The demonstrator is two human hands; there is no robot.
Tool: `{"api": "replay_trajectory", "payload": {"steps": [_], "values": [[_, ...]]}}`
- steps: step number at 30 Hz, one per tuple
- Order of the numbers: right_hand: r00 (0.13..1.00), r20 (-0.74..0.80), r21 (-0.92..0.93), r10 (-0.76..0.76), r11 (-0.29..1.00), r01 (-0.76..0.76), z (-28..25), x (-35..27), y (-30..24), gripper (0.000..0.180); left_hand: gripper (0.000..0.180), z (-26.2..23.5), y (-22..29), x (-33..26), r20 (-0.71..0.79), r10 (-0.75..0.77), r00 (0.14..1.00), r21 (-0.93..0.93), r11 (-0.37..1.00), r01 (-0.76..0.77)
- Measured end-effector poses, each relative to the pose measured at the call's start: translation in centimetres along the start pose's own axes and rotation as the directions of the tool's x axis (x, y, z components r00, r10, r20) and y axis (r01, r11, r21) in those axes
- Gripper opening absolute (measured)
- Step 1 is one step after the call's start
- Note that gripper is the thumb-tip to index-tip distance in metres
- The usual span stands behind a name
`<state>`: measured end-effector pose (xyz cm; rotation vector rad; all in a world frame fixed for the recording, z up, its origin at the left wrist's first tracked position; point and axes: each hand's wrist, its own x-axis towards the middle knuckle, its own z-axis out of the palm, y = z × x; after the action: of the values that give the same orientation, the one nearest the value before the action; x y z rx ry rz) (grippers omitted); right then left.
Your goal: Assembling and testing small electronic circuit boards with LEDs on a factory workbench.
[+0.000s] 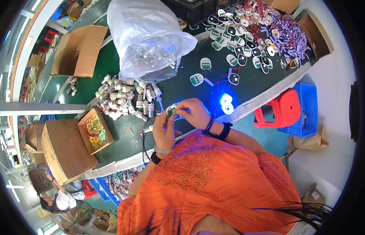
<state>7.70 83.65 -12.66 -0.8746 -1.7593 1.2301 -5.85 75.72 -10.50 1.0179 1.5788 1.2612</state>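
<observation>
A small white rounded piece with a green circuit board [170,112] is held at the table's near edge. My left hand [163,132] is closed on its near side, thumb and fingers gripping it. Bent over its right side, my right hand [194,112] has its fingertips pinched at the board; whatever is in that pinch is too small to make out. Right of my hands, a lit blue lamp piece [226,103] glows. Beyond it lie a black-faced piece [233,78] with a red wire and two loose white pieces with green boards [196,80] [205,64].
White motor-like cylinders [125,96] are heaped at left, by a white plastic bag [145,31] of wired parts. Cartons [69,145] and a box of coloured rings [108,135] stand left. Boards and purple cylinders [286,37] pile far right. A red stool [286,107] stands right.
</observation>
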Motion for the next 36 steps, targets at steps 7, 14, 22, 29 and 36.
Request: {"api": "replay_trajectory", "payload": {"steps": [7,14,22,29,36], "values": [[0.997,-0.019,0.033,0.078,0.996,-0.077,0.1,-0.2,-1.0,0.007,0.027,-0.1,0.1,0.0,0.004,0.079,0.997,0.135,0.988,-0.079],[0.929,0.091,0.274,0.359,0.888,-0.370,0.0,-0.5,-2.2,0.011,0.029,0.4,0.9,0.1,-0.036,0.172,0.984,0.180,0.970,-0.163],[0.907,0.252,0.268,0.338,0.876,-0.401,-1.4,0.3,-1.9,0.012,0.026,-1.4,2.1,1.5,0.134,0.137,0.981,0.247,0.955,-0.167],[0.907,0.224,0.313,0.356,0.855,-0.413,-1.3,0.2,-1.7,0.011,0.026,-1.4,2.3,2.1,0.054,0.219,0.974,0.239,0.945,-0.225],[0.921,0.058,0.280,0.385,0.880,-0.385,-1.7,-0.9,0.9,0.013,0.026,-1.5,2.3,2.4,0.056,0.194,0.979,0.269,0.942,-0.202]]}}
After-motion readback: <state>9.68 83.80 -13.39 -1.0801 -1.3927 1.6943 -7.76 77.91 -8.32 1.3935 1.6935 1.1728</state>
